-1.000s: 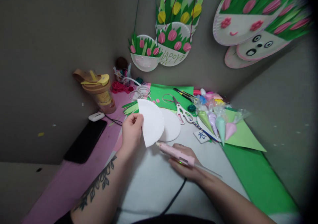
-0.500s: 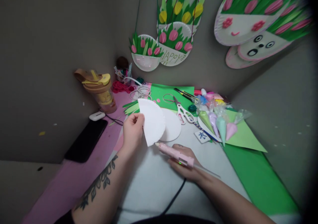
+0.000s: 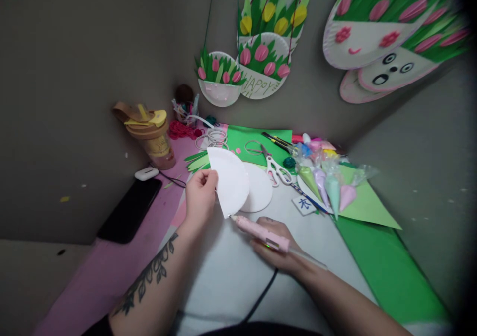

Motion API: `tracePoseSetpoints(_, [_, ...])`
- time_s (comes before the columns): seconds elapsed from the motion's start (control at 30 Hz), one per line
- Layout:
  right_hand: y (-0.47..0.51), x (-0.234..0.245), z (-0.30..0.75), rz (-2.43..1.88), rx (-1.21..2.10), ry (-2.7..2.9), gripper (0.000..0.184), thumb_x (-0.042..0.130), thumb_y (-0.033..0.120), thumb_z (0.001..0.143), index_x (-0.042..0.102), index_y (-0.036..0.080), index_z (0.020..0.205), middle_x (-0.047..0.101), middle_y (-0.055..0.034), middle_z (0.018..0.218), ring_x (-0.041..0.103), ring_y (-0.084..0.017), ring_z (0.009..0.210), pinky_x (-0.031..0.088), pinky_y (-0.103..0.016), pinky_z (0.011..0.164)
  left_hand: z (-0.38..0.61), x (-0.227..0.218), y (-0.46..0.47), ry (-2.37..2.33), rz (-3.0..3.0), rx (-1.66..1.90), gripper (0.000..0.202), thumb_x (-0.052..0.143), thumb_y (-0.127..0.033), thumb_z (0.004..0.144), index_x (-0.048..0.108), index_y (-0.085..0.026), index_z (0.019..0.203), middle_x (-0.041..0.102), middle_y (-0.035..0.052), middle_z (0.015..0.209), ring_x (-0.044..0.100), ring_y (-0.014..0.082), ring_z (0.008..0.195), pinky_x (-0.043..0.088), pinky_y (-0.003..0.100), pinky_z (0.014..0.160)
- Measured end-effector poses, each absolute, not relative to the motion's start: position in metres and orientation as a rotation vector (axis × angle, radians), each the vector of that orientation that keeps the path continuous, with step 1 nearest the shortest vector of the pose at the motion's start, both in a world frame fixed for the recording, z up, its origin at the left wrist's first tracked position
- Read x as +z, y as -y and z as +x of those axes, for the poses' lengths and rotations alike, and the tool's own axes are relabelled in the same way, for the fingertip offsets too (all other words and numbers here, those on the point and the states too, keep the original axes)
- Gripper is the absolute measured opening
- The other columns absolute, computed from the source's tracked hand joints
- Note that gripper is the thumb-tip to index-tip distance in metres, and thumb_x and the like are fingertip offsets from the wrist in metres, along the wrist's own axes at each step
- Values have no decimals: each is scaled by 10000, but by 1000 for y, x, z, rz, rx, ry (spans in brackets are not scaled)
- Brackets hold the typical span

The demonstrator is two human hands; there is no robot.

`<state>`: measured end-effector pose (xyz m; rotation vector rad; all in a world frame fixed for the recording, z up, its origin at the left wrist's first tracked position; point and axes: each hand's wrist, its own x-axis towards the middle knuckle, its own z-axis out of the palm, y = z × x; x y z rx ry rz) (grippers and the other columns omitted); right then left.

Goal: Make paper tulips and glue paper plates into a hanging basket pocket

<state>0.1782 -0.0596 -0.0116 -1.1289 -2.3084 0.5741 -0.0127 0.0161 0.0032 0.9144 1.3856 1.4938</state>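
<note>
While my left fingers (image 3: 210, 178) pinch a paper half-plate (image 3: 231, 184), my right fingers (image 3: 271, 221) are wrapped round a pink glue gun (image 3: 261, 232). White scissors (image 3: 276, 169) are just lying out past the right ones.

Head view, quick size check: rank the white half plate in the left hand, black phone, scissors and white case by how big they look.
1. White half plate and black phone: too alike to rank
2. Scissors
3. White case
</note>
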Motion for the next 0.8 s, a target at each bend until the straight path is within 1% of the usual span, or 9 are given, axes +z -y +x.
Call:
tracePoseSetpoints(0.13, [60, -14, 177, -1174, 584, 2318, 129, 509, 211, 826, 556, 220, 706, 493, 36, 559, 474, -116, 508, 404, -238, 496, -13, 3, -17, -1382, 897, 1499, 167, 621, -323, 729, 605, -157, 714, 493, -51, 571, 387, 74, 479, 331, 206, 494])
tracePoseSetpoints(0.27, [60, -14, 175, -1147, 573, 2322, 118, 519, 204, 822, 580, 218, 722, 498, 20, 556, 484, -126, 503, 398, -252, 481, -14, 1, -17, -1364, 902, 1498, 178, 624, -336, 736, 607, -159, 727, 498, -49, 581, 391, 74, 480, 336, 207, 497])
tracePoseSetpoints(0.43, [61, -13, 173, -1185, 557, 2347, 132, 526, 183, 810, 586, 194, 693, 496, 12, 554, 501, -125, 506, 397, -245, 477, -13, 5, -16, -1395, 903, 1487, 159, 611, -309, 742, 599, -153, 720, 496, -45, 582, 379, 70, 476, 335, 208, 493])
tracePoseSetpoints(0.63, [59, -10, 175, -1137, 556, 2357, 152, 497, 224, 845, 604, 200, 740, 519, 18, 567, 512, -123, 524, 412, -239, 503, -12, 10, -14, -1409, 900, 1480, 148, 602, -297, 740, 604, -149, 733, 491, -45, 573, 378, 72, 465, 334, 209, 485])
tracePoseSetpoints(0.8, [59, -9, 175, -1112, 621, 2338, 161, 469, 242, 867, 626, 207, 855, 520, 23, 582, 508, -122, 525, 424, -240, 520, -12, 8, -15, -1402, 885, 1500, 156, 603, -303, 741, 605, -146, 747, 488, -46, 568, 365, 70, 453, 307, 201, 457])
